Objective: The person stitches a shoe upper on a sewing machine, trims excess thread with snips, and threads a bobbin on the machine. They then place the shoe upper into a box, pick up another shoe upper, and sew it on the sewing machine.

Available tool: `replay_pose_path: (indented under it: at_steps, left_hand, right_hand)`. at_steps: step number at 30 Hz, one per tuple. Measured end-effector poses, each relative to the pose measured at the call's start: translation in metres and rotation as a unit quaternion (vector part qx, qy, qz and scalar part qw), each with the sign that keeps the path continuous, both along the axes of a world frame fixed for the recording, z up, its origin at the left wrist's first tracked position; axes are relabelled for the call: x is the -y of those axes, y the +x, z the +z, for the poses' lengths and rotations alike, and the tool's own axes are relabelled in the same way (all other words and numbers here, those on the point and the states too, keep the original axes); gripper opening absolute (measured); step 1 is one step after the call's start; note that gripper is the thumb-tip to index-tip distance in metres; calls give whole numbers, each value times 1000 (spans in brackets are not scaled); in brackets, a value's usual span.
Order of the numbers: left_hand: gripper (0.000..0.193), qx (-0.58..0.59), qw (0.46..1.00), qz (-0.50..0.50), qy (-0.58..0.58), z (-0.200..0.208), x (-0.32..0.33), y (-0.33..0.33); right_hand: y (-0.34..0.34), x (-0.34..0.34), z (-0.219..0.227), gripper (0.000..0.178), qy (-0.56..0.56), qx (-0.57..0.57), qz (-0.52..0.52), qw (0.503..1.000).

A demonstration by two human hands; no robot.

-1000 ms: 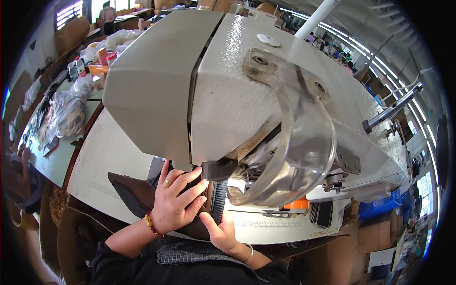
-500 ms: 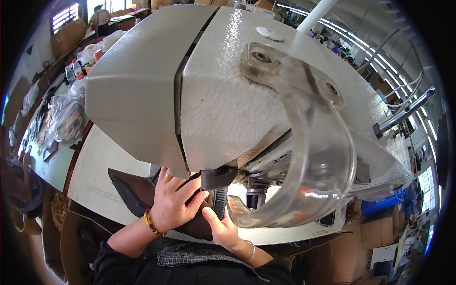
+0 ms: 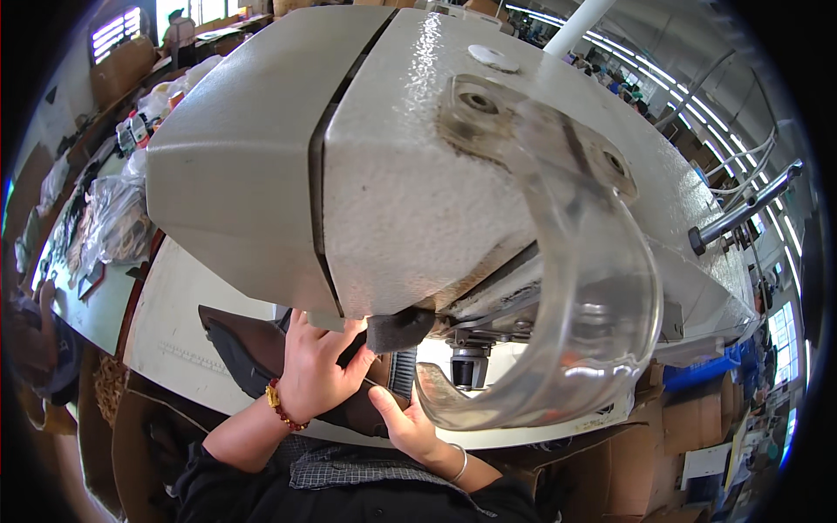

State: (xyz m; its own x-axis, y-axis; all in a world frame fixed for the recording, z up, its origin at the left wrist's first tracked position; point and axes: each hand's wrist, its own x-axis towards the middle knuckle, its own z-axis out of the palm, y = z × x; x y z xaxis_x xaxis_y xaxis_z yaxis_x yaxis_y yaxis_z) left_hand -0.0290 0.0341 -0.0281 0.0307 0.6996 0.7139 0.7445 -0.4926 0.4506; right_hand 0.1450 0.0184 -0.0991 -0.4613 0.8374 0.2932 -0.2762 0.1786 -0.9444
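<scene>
By the machine, dark material points lengthwise up-left, left hand spread, right hand's grip unclear.

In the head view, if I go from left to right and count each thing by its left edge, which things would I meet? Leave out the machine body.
Plastic bag → dark piece → left hand → right hand → clear guard → blue bin.

Workshop with industrial sewing machine
</scene>
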Motion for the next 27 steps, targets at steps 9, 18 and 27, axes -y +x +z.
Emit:
replay_pose_path:
  at_steps: [9,18,27]
  left_hand:
    - [38,13,999,34,-25,-8,-7,-1]
    - [37,-45,999,3,-11,7,-3,3]
    - [42,-92,993,25,-70,12,14,13]
  right_hand:
    - [-5,-7,29,39,-57,-5,-29,998]
    - [-3,-8,27,31,-93,-1,-50,994]
    - [-3,4,13,25,-118,-61,-57,990]
